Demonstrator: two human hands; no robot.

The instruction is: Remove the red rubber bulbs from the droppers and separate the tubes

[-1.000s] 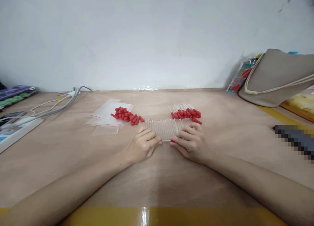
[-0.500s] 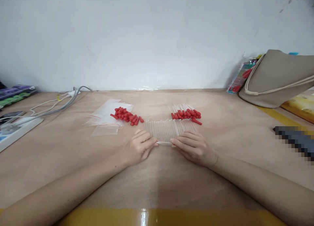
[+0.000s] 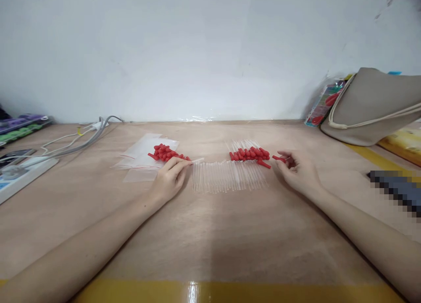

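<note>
A thin clear glass dropper tube [image 3: 198, 161] sticks out to the right from the pinched fingers of my left hand [image 3: 169, 178], just above the far left end of a row of clear glass tubes [image 3: 226, 178]. My right hand [image 3: 299, 171] pinches a red rubber dropper bulb [image 3: 278, 158] to the right of the row. Behind the row lie several droppers with red bulbs fitted [image 3: 250, 154], their clear stems pointing away. A heap of loose red bulbs [image 3: 164, 152] lies beyond my left hand, partly hidden by it.
Clear zip bags [image 3: 140, 176] lie under and beside the loose bulbs. At left are a white power strip [image 3: 29, 176] and cables [image 3: 87, 138]. On the right stand a grey-beige bag [image 3: 375, 105] and a blurred dark object [image 3: 394, 189]. A wall rises behind the table.
Both hands have left the near edge of the tube row. My left hand moved up and left and now holds a tube; my right moved right and up and now holds a red bulb.
</note>
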